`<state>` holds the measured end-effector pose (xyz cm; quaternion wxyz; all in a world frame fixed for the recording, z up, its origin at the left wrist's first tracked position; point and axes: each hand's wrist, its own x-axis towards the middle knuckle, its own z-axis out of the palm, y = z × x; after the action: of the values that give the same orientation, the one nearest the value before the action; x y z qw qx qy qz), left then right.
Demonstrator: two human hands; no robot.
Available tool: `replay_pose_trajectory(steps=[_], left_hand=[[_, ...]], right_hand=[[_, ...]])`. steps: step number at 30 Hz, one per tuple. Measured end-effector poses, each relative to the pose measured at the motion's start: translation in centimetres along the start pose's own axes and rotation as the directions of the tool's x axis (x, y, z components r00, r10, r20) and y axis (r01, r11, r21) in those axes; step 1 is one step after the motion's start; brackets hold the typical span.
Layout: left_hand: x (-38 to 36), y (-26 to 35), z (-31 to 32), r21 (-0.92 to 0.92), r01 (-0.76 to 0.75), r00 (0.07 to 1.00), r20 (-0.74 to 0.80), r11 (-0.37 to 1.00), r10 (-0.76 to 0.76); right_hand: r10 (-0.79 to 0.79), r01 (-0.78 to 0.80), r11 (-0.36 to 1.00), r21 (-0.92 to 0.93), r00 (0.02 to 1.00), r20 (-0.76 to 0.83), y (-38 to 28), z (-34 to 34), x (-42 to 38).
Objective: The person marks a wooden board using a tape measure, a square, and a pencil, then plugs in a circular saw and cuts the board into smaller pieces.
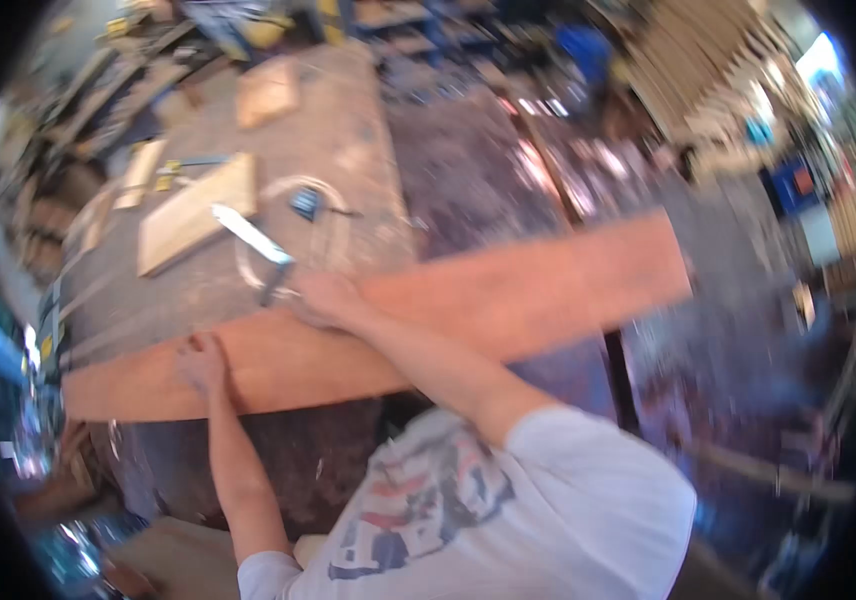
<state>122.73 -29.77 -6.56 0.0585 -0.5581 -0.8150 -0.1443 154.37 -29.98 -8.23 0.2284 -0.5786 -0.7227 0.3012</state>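
A long reddish-brown wooden board (528, 290) lies across the near edge of the workbench, and its right end reaches well past the bench top. My left hand (204, 362) rests flat on the left part of the board with its fingers spread. Farther right, my right hand (323, 298) is at the board's far edge, closed around the dark end of a silver-bladed tool (253, 236). The blade points away to the upper left, over the bench. Blur hides the tool's exact kind and the fingertips of my right hand.
On the workbench (348, 120) lie a pale wood block (198, 215), a small dark blue tool (304, 203), a pale loop of cord or strip (341, 240) and another wood piece (268, 92). Stacked planks (693, 60) stand at the upper right.
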Motion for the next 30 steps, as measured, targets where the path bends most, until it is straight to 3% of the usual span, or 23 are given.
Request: replay_pose_trajectory(steps=[2, 4, 6, 17, 20, 26, 28, 30], left_hand=[[1.1, -2.7, 3.5, 0.060, -0.045, 0.992, -0.116, 0.997, 0.052], [-0.2, -0.4, 1.5, -0.026, 0.063, 0.985, -0.156, 0.998, -0.067], [-0.3, -0.4, 1.3, -0.096, 0.049, 0.979, -0.192, 0.994, -0.067], [-1.2, -0.3, 1.2, -0.229, 0.013, 0.970, -0.233, 0.973, -0.068], [-1.4, 0.2, 0.6, -0.251, 0.019, 0.976, -0.204, 0.968, -0.072], [-1.7, -0.2, 0.9, -0.353, -0.051, 0.957, -0.286, 0.934, -0.056], [-1.5, -0.9, 1.9, -0.409, -0.106, 0.929, -0.365, 0.907, -0.056], [-2.0, -0.6, 0.6, -0.519, -0.042, 0.930, -0.332, 0.854, -0.155]], right_hand=[[-0.079, 0.082, 0.996, 0.039, 0.995, -0.064, -0.6, -1.0, -0.2], [-0.024, 0.024, 0.999, -0.033, 1.000, 0.015, -1.2, -1.9, -0.1], [0.007, -0.005, 0.998, -0.065, 0.999, 0.036, -2.1, -2.7, -0.4], [-0.030, 0.032, 0.994, -0.102, 0.999, 0.020, -1.8, -2.6, -0.9], [-0.111, 0.110, 0.992, -0.063, 0.994, -0.005, -0.8, -2.2, -0.8], [-0.065, 0.083, 0.952, 0.295, 0.995, -0.071, 1.9, -3.8, 2.7], [0.001, 0.020, 0.914, 0.406, 0.999, -0.054, -0.2, -7.4, 4.8], [0.035, -0.004, 0.914, 0.406, 0.997, -0.068, -4.1, -11.9, 7.9]])
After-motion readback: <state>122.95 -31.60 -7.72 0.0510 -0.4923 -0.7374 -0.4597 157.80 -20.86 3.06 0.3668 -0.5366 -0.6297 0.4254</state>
